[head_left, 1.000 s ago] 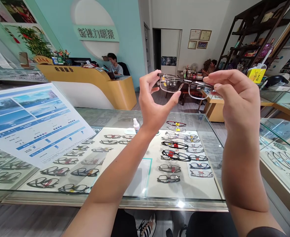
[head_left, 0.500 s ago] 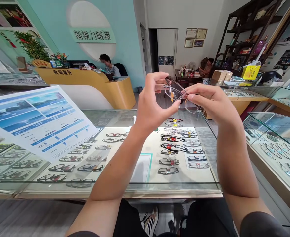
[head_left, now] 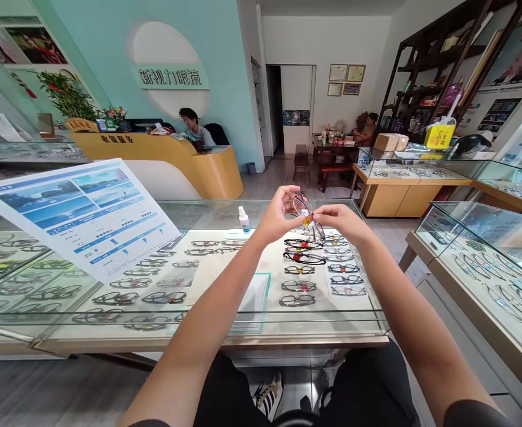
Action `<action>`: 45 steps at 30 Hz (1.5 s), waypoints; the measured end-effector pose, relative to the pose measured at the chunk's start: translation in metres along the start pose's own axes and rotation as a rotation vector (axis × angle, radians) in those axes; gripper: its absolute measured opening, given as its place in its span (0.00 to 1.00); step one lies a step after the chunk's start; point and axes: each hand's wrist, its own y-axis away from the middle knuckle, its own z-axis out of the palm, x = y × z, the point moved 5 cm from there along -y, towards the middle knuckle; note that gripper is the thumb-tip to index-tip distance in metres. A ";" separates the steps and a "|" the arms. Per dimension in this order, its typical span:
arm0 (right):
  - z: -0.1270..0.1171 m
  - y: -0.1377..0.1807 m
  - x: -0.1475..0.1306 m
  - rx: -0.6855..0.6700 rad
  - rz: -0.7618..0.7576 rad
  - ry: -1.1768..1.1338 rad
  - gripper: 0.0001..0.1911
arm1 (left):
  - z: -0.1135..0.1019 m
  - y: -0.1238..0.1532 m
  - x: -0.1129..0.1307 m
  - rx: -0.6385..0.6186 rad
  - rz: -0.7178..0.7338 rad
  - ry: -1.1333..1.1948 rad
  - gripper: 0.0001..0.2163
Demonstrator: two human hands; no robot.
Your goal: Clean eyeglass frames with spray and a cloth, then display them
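Both my hands hold a pair of clear-framed glasses [head_left: 306,211] with a small yellow tag, out at arm's length above the glass display counter [head_left: 367,320]. My left hand [head_left: 276,220] pinches the frame's left side with thumb and fingers. My right hand [head_left: 343,221] is closed on the right side and temple. The glasses look folded or turned edge-on. Rows of other glasses [head_left: 303,258] lie inside the case below my hands.
A small white spray bottle [head_left: 244,220] stands on the counter left of my hands. A blue printed chart [head_left: 80,213] leans at the left. Another glass case [head_left: 487,261] runs along the right. One person sits behind the yellow desk [head_left: 198,163], another at a far table.
My hands have come closer together and moved outward and down toward the counter. The glasses, held spread open and facing me before, are now turned edge-on between my hands.
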 end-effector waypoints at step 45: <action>-0.020 0.004 0.054 0.642 -0.217 0.329 0.11 | 0.037 0.066 -0.038 -0.776 -0.319 -0.697 0.04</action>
